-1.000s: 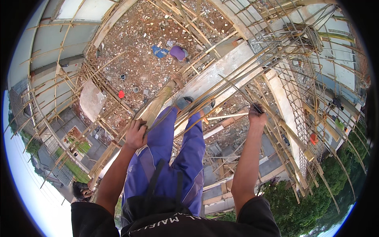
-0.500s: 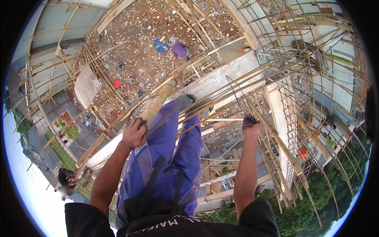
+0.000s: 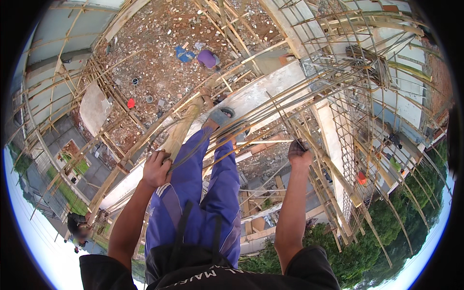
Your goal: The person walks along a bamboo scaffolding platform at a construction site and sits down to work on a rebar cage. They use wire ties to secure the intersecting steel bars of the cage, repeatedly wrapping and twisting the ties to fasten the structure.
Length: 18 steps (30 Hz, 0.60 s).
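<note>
My left hand (image 3: 157, 169) is closed, its fingers curled over the near end of a thick bamboo pole (image 3: 188, 123). Fine loose wires (image 3: 169, 126) arch over that pole, close to my fingers. On the other side, my right hand (image 3: 299, 153) is closed around a slim dark metal tool, whose exact kind I cannot make out. Long thin steel bars (image 3: 263, 115) run diagonally between my hands, crossing above my purple-trousered legs (image 3: 186, 159). My feet are at a pale concrete beam (image 3: 273, 86).
Rubble ground (image 3: 159, 53) lies far below, where a person in purple (image 3: 208, 59) bends near a blue sheet (image 3: 184, 54). Bamboo poles (image 3: 333, 171) and a rebar cage (image 3: 345, 145) stand at right. Another person (image 3: 77, 226) is at the lower left.
The whole view has shifted slightly, so the scene sits further left. My right hand has moved a little left and down with the dark tool; my left hand stays on the pole.
</note>
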### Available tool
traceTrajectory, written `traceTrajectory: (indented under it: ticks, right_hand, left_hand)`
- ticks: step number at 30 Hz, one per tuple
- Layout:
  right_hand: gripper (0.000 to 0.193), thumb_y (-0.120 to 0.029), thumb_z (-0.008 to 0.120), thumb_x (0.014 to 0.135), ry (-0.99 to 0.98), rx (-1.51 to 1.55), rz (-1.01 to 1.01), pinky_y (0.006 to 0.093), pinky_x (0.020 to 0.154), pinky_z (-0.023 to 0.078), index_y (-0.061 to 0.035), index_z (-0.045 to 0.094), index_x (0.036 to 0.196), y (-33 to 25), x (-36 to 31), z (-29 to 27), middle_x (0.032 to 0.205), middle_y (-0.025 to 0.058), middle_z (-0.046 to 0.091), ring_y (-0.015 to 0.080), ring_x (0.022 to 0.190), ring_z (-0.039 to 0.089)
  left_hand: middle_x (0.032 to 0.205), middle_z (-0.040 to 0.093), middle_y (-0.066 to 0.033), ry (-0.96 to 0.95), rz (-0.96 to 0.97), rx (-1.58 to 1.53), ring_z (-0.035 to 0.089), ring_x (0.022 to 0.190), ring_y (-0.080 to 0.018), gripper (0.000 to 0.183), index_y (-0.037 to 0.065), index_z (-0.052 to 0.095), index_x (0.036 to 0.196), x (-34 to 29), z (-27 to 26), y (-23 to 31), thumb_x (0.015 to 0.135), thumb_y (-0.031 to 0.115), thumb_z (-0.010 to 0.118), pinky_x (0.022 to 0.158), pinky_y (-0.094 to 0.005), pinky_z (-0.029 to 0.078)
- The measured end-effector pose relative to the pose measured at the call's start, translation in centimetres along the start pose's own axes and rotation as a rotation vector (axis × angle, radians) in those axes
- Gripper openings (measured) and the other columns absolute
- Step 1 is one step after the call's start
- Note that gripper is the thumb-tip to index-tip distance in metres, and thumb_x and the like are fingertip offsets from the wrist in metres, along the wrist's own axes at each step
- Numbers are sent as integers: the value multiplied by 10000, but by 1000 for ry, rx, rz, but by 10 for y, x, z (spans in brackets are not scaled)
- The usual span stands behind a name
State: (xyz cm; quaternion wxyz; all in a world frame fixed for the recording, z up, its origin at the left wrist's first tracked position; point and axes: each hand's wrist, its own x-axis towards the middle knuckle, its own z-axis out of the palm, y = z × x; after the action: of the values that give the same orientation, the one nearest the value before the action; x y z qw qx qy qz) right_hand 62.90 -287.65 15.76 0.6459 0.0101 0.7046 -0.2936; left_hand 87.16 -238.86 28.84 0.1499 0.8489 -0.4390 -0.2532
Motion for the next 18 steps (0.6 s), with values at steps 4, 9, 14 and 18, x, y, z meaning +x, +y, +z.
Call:
traceTrajectory:
  ticks: [4,9,14,18]
  right_hand:
    - [314,-261,480,1038,-23,109,-46,414,858,602,4,647,1063,-14,-1,23,998,150,710,282,913,701]
    - [349,-281,473,1051,-33,222,-58,448,911,593,19,633,1131,-27,-11,56,1098,198,689,334,989,688]
    - [473,-394,407,1080,-24,239,-14,462,952,567,10,545,1283,-35,12,60,1215,226,635,351,1069,651]
    - [573,-439,391,1083,-88,259,51,472,1082,474,18,379,1429,-44,18,66,1371,226,523,354,1195,579]
  left_hand:
    - [1126,624,-147,-10,-13,-43,607,1083,-385,336,39,631,972,4,0,4,658,137,697,837,-486,539]
    - [1116,611,-198,12,8,-58,599,1051,-427,322,-3,623,998,-4,13,2,715,148,649,851,-522,530]
    - [1097,600,-234,40,37,-83,578,1007,-447,272,-23,612,992,2,12,7,761,121,602,831,-542,498]
    - [1061,600,-244,37,40,-82,570,958,-450,212,-40,597,976,9,7,18,782,40,572,813,-545,481]
